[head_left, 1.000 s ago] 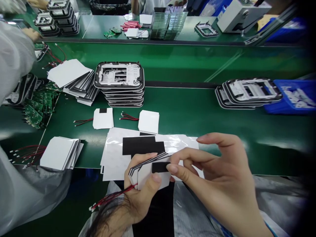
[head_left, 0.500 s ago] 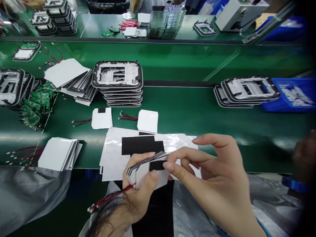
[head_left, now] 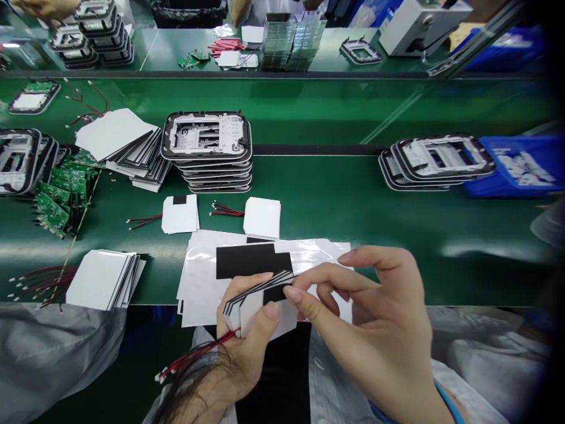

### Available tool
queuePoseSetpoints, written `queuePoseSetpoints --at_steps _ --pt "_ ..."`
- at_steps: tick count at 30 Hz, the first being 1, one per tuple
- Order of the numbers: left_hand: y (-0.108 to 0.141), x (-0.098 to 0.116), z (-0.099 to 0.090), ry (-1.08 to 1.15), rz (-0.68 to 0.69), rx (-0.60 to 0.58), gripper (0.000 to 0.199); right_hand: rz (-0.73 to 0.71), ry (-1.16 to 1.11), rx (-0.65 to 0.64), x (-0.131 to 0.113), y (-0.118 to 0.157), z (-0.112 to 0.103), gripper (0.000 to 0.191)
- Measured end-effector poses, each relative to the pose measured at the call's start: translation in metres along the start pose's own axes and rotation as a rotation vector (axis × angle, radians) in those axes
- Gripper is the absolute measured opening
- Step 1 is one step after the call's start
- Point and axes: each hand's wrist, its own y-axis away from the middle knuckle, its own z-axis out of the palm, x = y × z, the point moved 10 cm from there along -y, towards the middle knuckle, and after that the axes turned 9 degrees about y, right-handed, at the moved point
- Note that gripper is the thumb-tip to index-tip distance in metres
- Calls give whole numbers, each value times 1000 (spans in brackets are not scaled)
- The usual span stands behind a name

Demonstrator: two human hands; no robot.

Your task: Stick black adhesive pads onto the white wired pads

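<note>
My left hand (head_left: 247,347) is wrapped round a fanned stack of white panels (head_left: 251,309) with red and black wires hanging off its lower left. A black strip (head_left: 274,292) lies across the top panel. Thumb and index finger of my right hand (head_left: 362,312) pinch at the right end of this strip, the other fingers curled or raised. Beneath both hands are white glossy sheets (head_left: 198,288) with black rectangles (head_left: 245,261) on them. Beyond these sheets lie two small piles of wired white panels (head_left: 180,215), (head_left: 262,218).
Stacked black-and-white frames (head_left: 207,150) stand behind, near fanned white plates (head_left: 115,135). Green circuit boards (head_left: 55,206) and wired panels (head_left: 95,280) lie left. More frames (head_left: 441,162) and a blue bin (head_left: 507,185) are right. A grey sleeve (head_left: 57,353) shows lower left.
Both hands keep nearly the same pose, with the view slightly shifted. The dark hand at the right edge has left view, and a person's hand has appeared at the top left.
</note>
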Motion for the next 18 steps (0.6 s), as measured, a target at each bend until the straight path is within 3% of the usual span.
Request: queuePoseSetpoints --at_steps 6,11,14,18 --pt "0 -1 2 -6 17 -17 28 -19 -69 -51 -2 3 7 38" --pt "-8 4 -6 -14 112 2 29 -49 67 -67 12 -6 14 40" --pt "-15 6 -6 -9 139 -25 27 8 50 -174 30 -15 27 32" --pt "-16 14 2 19 210 -75 23 -20 -11 -294 31 -21 47 25"
